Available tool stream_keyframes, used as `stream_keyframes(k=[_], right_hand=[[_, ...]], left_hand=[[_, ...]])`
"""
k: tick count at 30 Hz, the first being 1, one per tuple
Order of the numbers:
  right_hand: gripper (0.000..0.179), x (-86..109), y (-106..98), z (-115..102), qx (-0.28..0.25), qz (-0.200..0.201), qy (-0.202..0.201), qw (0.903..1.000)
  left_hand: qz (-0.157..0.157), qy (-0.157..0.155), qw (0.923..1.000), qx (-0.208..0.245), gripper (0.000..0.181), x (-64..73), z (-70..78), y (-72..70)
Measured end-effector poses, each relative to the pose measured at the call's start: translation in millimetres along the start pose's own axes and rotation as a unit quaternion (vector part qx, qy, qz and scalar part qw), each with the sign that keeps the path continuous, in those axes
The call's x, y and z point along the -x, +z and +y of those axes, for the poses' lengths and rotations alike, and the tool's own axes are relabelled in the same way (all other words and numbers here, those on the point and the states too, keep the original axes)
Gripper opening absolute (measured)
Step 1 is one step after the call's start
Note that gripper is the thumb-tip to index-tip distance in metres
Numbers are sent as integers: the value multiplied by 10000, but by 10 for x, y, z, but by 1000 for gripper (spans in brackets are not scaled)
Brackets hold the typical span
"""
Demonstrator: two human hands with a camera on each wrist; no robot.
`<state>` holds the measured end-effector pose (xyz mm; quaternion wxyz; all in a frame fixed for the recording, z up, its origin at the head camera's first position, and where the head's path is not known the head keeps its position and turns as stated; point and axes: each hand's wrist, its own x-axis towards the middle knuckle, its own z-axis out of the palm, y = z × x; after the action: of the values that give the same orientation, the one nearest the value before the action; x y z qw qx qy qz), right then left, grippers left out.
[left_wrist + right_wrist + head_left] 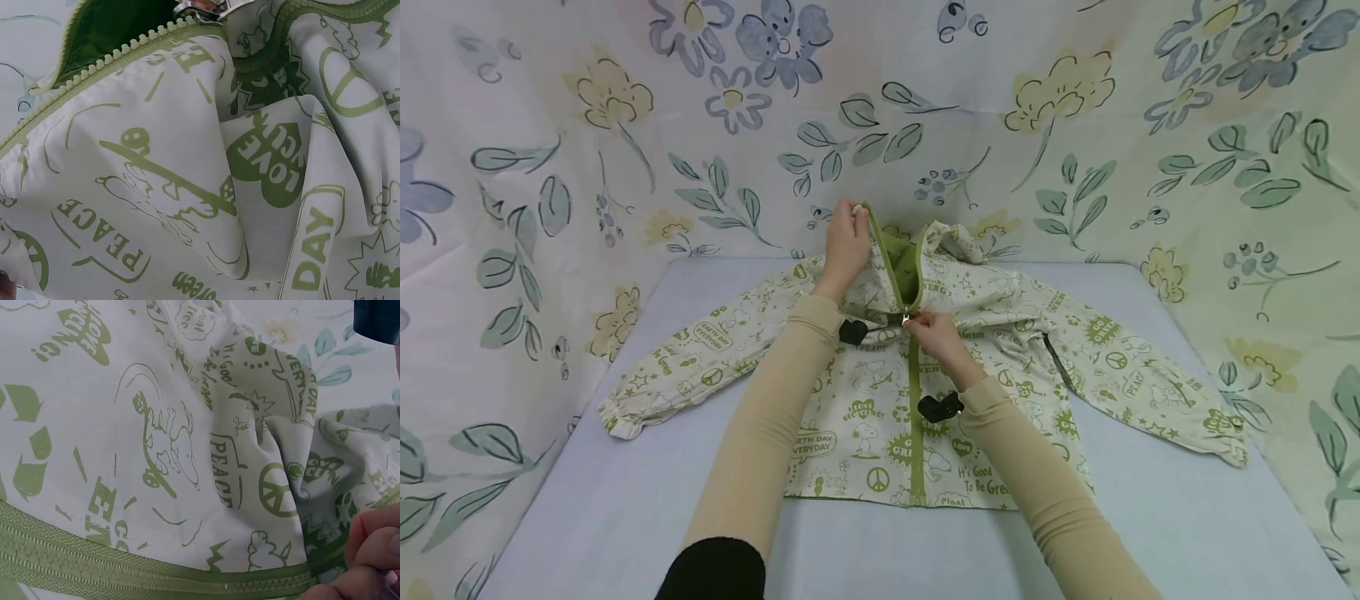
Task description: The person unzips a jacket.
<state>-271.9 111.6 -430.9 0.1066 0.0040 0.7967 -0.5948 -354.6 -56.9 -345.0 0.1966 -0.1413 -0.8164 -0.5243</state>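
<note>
A white hooded jacket (865, 408) with green lettering and cartoon prints lies front up, sleeves spread to both sides. My left hand (846, 254) pinches the top edge of its left-side collar and holds it raised. At chest height my right hand (942, 340) pinches the small metal zipper pull (906, 318). Below the pull the green zipper (916, 425) is closed down to the hem; above it the toothed edges part in a V, showing green lining (901, 265). In the left wrist view the metal slider (203, 9) appears at the top. Curled fingers (369, 565) show at the right wrist view's lower right.
The jacket rests on a table with a pale cloth (647, 492). A flower-printed curtain (880, 125) hangs behind and along both sides. Dark wrist cameras (940, 407) sit close over the fabric. The jacket's right-hand sleeve (1135, 375) reaches toward the table's side edge.
</note>
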Motion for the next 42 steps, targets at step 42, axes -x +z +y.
stream_keyframes(k=[42], right_hand=[[30, -22, -145, -160, -276, 117, -837, 9960]], left_hand=[[-1768, 2814, 9147, -2299, 17, 326, -35, 125]])
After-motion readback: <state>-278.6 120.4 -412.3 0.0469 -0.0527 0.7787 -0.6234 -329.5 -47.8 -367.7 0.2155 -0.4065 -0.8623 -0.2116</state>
